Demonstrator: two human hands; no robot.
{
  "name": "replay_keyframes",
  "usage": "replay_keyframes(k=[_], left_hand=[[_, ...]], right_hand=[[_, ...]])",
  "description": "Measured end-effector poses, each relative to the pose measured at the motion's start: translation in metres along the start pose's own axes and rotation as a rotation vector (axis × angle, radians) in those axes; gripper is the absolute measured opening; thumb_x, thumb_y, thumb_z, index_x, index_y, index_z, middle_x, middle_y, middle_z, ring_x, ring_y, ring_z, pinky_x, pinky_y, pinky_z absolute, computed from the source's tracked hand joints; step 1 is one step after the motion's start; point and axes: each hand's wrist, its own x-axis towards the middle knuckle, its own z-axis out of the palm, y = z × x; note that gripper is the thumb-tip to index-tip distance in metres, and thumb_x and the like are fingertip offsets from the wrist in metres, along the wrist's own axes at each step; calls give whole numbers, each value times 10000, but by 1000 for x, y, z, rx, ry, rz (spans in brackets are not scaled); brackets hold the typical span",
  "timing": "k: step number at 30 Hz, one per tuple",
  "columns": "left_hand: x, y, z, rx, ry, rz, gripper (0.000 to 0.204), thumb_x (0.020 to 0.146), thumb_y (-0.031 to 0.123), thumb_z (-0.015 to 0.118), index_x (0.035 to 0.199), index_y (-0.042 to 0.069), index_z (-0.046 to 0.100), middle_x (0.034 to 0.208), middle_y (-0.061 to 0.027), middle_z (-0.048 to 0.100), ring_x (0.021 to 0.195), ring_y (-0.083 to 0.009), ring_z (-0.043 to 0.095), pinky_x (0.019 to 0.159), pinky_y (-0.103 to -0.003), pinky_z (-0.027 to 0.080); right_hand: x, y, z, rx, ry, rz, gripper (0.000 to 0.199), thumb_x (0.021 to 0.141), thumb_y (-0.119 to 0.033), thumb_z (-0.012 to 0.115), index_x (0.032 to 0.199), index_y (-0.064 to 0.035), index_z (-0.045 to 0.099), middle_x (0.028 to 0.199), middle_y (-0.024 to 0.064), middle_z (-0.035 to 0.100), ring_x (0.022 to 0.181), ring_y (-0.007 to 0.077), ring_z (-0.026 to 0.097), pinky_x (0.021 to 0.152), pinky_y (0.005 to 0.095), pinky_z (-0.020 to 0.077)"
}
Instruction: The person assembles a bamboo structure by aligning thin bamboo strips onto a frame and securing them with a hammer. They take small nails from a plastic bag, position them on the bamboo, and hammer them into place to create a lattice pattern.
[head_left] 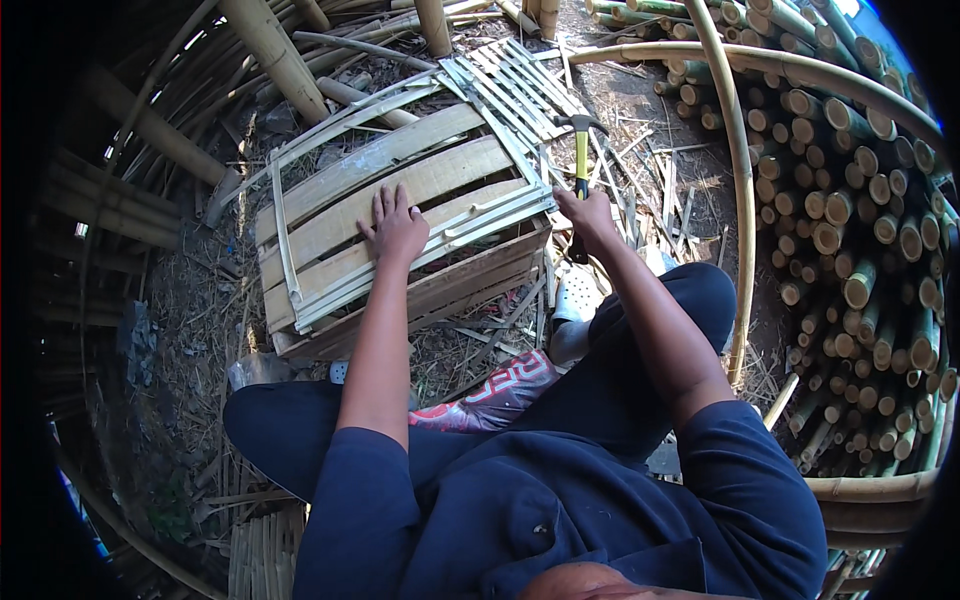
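Note:
A slatted wooden crate (pixel 330 208) stands on the ground in front of my knees, its top made of wide planks with gaps between them. Thin pale bamboo strips (pixel 420 246) form a frame lying over that top. My left hand (pixel 398 228) rests on the planks near the crate's middle, fingers spread and palm down. At the crate's right end my right hand (pixel 588 218) grips a claw hammer (pixel 581 160) by its yellow and black handle. The hammer's head points away from me, raised beside the crate corner and apart from it.
Cut bamboo poles (pixel 860 285) are stacked high on the right, behind a curved bamboo rail (pixel 738 180). A slatted bamboo panel (pixel 515 85) lies beyond the crate. Thick bamboo posts (pixel 275 60) stand at the far left. A red and grey printed sack (pixel 490 395) lies by my legs, among scattered bamboo scraps.

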Motion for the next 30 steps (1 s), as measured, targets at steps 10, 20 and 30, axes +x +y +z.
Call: replay_keyframes(k=[10, 20, 30], left_hand=[[-3, -9, -8, -46, -71, -22, 631, 1027, 350, 366, 1625, 218, 215, 1713, -25, 102, 1579, -225, 71, 1226, -637, 7], [-8, -16, -6, -7, -10, -11, 637, 1023, 360, 384, 1622, 213, 228, 1712, -27, 110, 1579, -235, 61, 1231, -622, -18], [-9, -13, -8, 37, 26, -12, 631, 1029, 378, 372, 1622, 219, 228, 1710, -33, 122, 1578, -232, 66, 1251, -570, 35]], right_hand=[[-19, -30, 3, 1, -33, -25, 258, 815, -144, 845, 822, -29, 615, 739, 18, 642, 656, 96, 587, 620, 295, 489], [-48, -47, -6, -215, -30, -49, 601, 992, -489, 586, 756, 59, 665, 555, 119, 568, 520, 217, 552, 564, 430, 446], [-98, -21, -39, -607, 74, -441, 468, 1015, -360, 598, 798, 55, 623, 670, 290, 602, 620, 463, 584, 611, 517, 458]])
